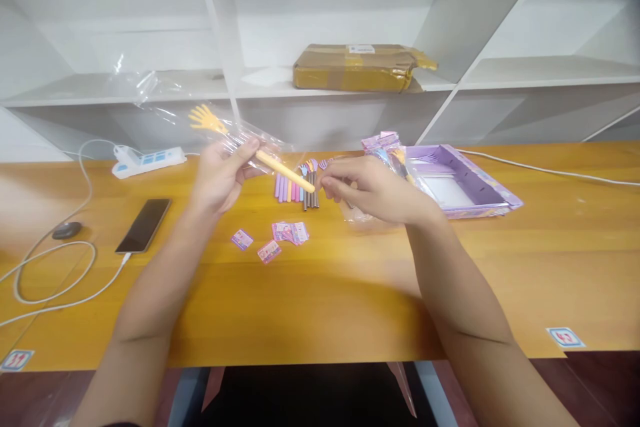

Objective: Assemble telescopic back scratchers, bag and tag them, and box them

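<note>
Above the table, my left hand (225, 170) pinches a yellow hand-shaped stick (285, 171) together with a clear plastic bag (165, 97). The stick's splayed yellow fingers point up and left, and its handle end slants down to the right. Just right of that end, my right hand (373, 187) has its fingers pressed together; whatever they hold, if anything, is too small to name. Behind and between the hands lie several coloured handles (289, 188) and dark metal rods (310, 197). Small printed cards (284, 232) lie nearer on the table.
A purple box (483, 180) and packaged sticks (387, 150) are at the right. On the left are a phone (143, 225), a power strip (150, 161), a dark mouse-like object (67, 230) and white cables. A taped cardboard box (355, 68) rests on the shelf (540, 71).
</note>
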A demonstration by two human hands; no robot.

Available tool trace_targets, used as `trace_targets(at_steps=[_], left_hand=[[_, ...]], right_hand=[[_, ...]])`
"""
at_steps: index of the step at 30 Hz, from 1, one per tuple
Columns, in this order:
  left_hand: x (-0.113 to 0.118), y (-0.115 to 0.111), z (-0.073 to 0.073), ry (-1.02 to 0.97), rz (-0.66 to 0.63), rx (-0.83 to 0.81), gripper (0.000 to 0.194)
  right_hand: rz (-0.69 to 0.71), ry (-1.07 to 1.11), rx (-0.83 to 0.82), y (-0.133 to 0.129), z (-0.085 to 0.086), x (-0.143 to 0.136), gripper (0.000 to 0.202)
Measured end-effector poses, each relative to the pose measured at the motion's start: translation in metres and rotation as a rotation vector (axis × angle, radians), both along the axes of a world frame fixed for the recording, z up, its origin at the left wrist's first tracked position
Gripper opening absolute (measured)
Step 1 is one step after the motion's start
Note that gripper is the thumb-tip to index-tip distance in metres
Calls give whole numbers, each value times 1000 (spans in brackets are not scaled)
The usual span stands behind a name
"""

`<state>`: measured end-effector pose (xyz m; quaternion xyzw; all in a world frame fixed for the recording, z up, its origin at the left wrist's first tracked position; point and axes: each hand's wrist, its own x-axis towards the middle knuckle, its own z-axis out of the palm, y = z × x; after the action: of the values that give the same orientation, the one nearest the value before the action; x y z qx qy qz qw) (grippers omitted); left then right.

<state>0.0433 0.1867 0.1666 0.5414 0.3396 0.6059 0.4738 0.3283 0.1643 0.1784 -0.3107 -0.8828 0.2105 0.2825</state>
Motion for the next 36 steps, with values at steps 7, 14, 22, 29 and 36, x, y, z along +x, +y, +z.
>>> trace_targets(at_steps=[7, 14, 22, 29, 36], left_hand=[[0, 1, -1, -16, -10, -9, 42], [10, -3, -9, 48, -127, -34, 42], [27, -9, -17, 121, -291, -69, 48], [13, -1, -14, 147, -229, -49, 47], [7, -1, -8, 103, -183, -68, 47]], right_hand=[[54, -8, 14, 1, -2, -5, 26], [-42, 42, 47, 2, -12, -13, 30], [-231, 67, 49, 1, -18, -20, 50], [-231, 118, 58, 7, -22, -11, 53], [-94, 111, 193, 11, -23, -7, 37]])
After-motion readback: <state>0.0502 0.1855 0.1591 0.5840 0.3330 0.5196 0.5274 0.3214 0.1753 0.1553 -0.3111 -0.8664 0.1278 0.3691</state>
